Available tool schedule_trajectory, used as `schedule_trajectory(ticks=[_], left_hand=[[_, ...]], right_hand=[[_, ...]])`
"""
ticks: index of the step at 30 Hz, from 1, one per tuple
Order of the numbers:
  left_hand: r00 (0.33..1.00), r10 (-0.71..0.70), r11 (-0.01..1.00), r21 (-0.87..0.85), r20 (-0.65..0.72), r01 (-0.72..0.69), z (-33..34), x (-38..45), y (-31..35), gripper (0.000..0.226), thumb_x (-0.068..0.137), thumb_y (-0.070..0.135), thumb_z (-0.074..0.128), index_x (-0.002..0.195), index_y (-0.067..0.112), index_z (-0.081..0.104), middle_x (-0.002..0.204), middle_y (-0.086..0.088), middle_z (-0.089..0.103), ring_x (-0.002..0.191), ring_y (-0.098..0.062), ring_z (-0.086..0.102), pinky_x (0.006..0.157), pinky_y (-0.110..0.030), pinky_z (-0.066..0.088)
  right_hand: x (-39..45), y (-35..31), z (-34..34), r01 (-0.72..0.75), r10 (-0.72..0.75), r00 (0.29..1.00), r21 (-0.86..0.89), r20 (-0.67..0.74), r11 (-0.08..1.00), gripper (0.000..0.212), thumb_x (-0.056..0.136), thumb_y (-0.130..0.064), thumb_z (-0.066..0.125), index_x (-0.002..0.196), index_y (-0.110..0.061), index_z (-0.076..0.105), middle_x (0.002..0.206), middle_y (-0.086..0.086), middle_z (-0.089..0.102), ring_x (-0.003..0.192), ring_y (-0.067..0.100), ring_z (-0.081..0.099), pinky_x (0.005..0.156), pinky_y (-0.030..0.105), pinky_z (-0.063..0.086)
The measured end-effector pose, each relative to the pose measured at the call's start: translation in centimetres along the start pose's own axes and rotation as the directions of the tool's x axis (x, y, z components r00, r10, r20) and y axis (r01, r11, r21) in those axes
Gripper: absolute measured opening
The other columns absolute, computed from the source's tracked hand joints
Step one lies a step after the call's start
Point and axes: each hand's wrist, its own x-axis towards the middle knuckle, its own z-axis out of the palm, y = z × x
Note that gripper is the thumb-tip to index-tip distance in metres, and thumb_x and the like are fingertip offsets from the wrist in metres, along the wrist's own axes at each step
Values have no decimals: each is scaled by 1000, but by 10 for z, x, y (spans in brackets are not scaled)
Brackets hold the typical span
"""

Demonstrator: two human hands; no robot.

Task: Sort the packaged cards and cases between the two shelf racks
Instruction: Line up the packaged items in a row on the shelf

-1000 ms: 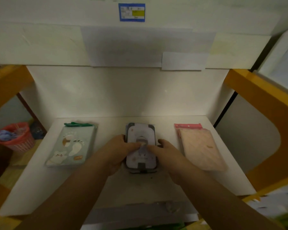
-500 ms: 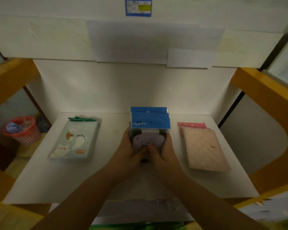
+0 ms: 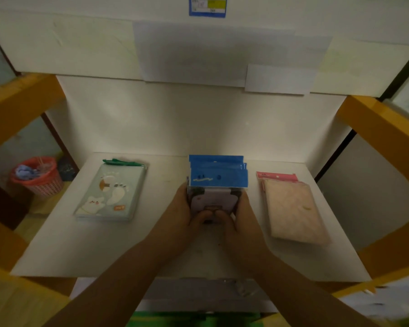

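Note:
A stack of packaged cases with blue header cards (image 3: 218, 177) stands tilted up in the middle of the white shelf (image 3: 151, 244). My left hand (image 3: 181, 210) grips its left side and my right hand (image 3: 240, 214) grips its right side, both thumbs on the lilac front case. A pale green packaged case with footprint and cat art (image 3: 111, 191) lies flat at the left. At the right lies a pink packaged case with a red header (image 3: 293, 208).
Orange rack beams (image 3: 377, 128) frame the shelf on both sides. A red basket (image 3: 37, 175) sits on the floor at the far left. A blue-edged label (image 3: 207, 5) hangs on the white panel above. White back wall closes the shelf.
The flat stack in the middle was raised on edge by both hands, showing blue headers. Since half a second ago it has barely moved.

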Motion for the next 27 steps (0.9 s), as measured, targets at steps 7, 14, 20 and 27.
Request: schedule_trajectory(ticks=[7,14,20,27], left_hand=[[996,-80,996,36,27,79,-5,-5,-13,58,88,21,69,137,23,38,128,9,53,117,0,53,99,-26,48],[982,-154,988,-3,-108,155,-17,9,-5,38,86,33,71,120,35,55,104,15,66,90,0,68,72,-19,57],[886,-452,890,-119,-103,440,-16,18,-1,27,89,42,65,104,20,68,85,6,72,74,-4,69,57,-15,52],[846,-502,865,-92,-180,494,-29,32,2,28,89,47,63,96,19,66,86,-2,72,78,-17,69,68,-32,59]], right_hand=[[2,-3,0,-13,12,1000,-10,-25,1000,37,95,-11,61,127,-27,52,121,-11,64,112,-2,60,86,9,49],[26,-26,-1,-245,264,962,196,-77,950,39,87,-21,74,124,-24,62,109,-6,73,94,6,72,71,22,59],[58,-40,4,-533,533,846,11,27,846,31,89,-37,69,109,-16,62,95,4,72,80,15,71,59,24,58],[83,-40,12,-554,553,830,-6,78,832,37,90,-41,66,103,-7,68,106,14,73,91,24,70,82,34,58]])
